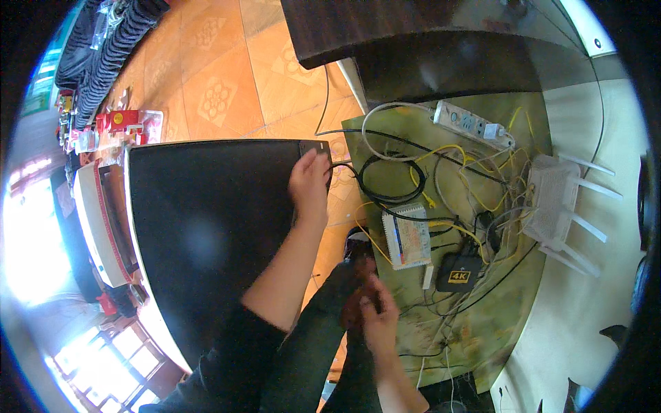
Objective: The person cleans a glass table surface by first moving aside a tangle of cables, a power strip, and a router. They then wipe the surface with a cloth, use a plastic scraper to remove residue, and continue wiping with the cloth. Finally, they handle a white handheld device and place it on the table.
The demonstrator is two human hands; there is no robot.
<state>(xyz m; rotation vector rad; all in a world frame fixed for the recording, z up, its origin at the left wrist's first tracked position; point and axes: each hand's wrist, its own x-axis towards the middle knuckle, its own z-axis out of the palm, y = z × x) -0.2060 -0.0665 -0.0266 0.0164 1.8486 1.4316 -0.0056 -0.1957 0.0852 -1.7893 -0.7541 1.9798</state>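
Note:
My left hand is at the right end of a large black panel with a pale edge; its fingers curl at the corner, beside a black cable. My right hand is lower down, blurred, above my leg and near a dark brown, unclear thing; whether it grips that thing is unclear. Right of the hands, a green marbled surface carries a coiled black cable, a spiral-bound booklet, a black box marked 4K, a power strip and a white router with several antennas.
Tangled yellow, white and black cables lie between the power strip and router. A dark wooden furniture top overhangs at the top. Orange floor tiles show beyond the panel, with red boxes at the left. A person's striped sleeve or trouser leg is at upper left.

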